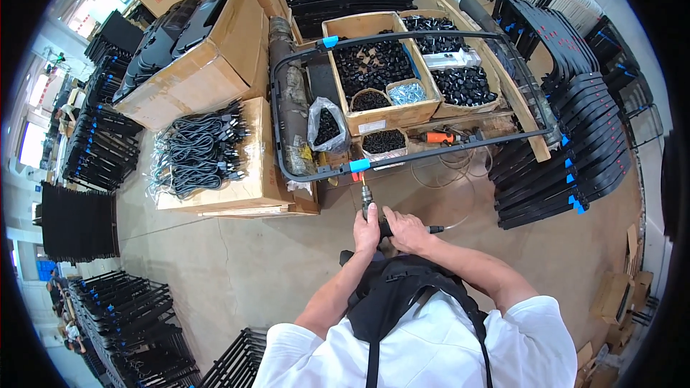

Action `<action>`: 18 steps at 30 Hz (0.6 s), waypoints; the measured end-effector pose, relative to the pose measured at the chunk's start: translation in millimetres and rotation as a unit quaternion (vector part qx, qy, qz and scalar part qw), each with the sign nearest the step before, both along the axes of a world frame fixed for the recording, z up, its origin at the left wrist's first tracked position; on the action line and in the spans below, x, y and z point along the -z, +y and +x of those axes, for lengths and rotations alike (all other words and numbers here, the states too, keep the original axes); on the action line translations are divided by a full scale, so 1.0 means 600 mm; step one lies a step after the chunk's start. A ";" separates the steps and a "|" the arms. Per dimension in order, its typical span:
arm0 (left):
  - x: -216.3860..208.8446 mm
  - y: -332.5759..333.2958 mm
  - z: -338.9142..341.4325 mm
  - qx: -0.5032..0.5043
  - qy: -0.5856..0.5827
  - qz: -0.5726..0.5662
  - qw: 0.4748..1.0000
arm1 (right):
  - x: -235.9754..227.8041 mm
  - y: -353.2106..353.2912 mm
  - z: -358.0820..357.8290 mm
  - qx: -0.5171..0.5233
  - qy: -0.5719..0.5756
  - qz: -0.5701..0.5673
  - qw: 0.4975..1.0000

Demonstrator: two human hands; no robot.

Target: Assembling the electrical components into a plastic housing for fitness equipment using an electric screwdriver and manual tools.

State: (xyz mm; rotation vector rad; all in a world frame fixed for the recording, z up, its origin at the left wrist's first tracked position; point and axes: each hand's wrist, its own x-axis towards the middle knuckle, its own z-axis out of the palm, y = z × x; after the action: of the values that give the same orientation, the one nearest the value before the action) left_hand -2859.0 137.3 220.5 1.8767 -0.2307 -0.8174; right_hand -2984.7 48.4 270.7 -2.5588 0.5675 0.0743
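In both hands I hold an air drill (pixel 367 196) with a dark body, pointing away from me. My left hand (pixel 366 233) is wrapped round its front part behind the chuck. The fingers of my right hand (pixel 405 231) close round its rear grip, where a hose fitting sticks out to the right. The drill's thin bit reaches the near rail of a black tubular frame (pixel 323 172), beside a piece of blue tape (pixel 359 165). Whether the bit has entered the rail I cannot tell. The frame lies across the boxes and rolls.
Inside the frame's outline stand cartons of black plastic parts (pixel 370 65), silver screws (pixel 407 93) and black screws (pixel 384 141). An orange-and-black power tool (pixel 438 137) lies near a coiled clear hose (pixel 471 197). Cable bundles (pixel 198 147) top a carton at left; black frames (pixel 575 151) are stacked right.
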 end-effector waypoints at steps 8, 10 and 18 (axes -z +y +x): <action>0.005 -0.008 0.003 0.009 -0.025 0.034 0.999 | 0.017 -0.014 -0.002 -0.003 0.000 0.018 1.000; 0.002 -0.010 0.005 0.012 -0.039 0.040 0.998 | 0.022 -0.023 0.003 0.000 -0.012 0.032 0.999; -0.014 -0.018 0.015 0.027 -0.051 0.056 0.997 | 0.001 -0.030 0.012 0.003 0.015 0.016 1.000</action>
State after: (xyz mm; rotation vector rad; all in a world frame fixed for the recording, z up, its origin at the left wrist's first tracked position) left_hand -2850.0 126.8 229.1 2.0274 -0.3057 -0.7846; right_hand -2977.7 30.2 270.3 -2.5294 0.5814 0.1195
